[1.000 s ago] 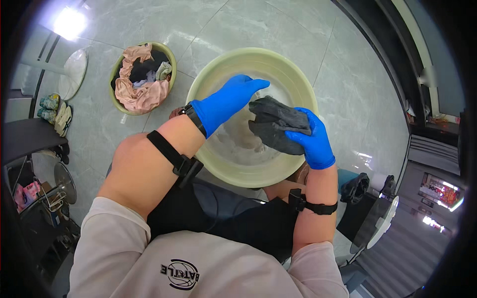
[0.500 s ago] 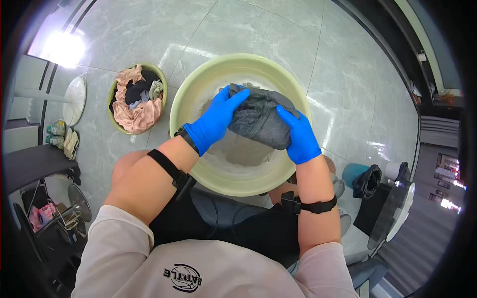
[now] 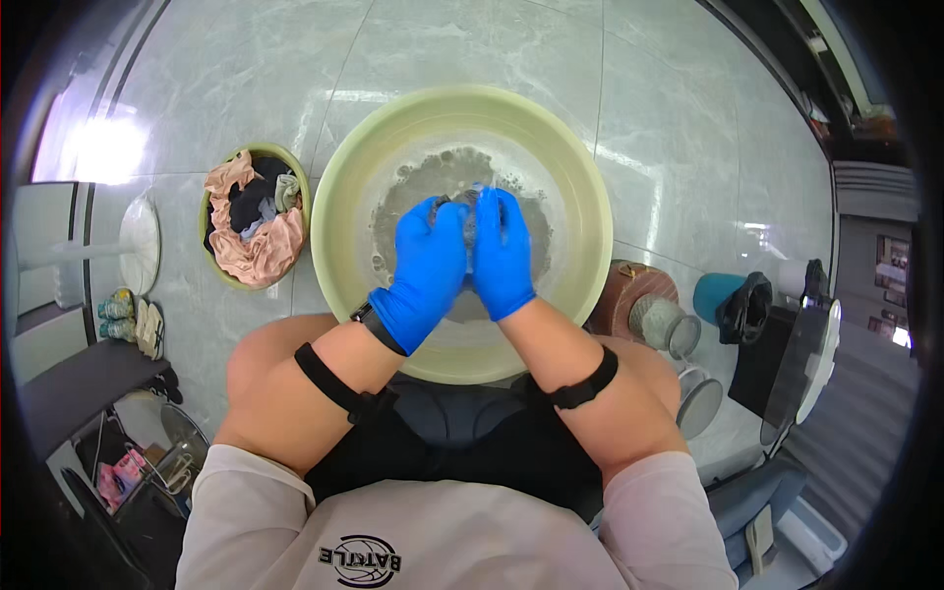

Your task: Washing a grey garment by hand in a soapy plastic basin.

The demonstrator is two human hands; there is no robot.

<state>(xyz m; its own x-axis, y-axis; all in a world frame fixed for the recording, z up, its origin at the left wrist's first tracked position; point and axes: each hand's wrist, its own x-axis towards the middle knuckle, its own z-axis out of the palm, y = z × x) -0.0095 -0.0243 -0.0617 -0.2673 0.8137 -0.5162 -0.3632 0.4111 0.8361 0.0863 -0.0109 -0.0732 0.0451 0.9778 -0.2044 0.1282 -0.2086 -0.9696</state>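
My left hand (image 3: 429,264) and my right hand (image 3: 503,256), both in blue gloves, are close together over the middle of a large pale green basin (image 3: 335,211). Between them is the dark grey cloth (image 3: 470,198), squeezed small so that only scraps show among the fingers. The left fingers curl around it, while the right hand presses in from the other side with its fingers pointing away from me. Greyish water (image 3: 413,187) with foam and bubbles lies in the basin below.
Left of the basin stands a small green tub (image 3: 303,211) heaped with pink and dark clothes (image 3: 258,256). To the right are a reddish-brown round stool (image 3: 629,290), a teal bin (image 3: 716,295) and a black bag (image 3: 745,310). Shoes (image 3: 147,329) sit at far left.
My hands have come together and turned inward, lower over the basin's middle. The cloth, spread between them before, is now bunched up and mostly hidden. The view has shifted slightly.
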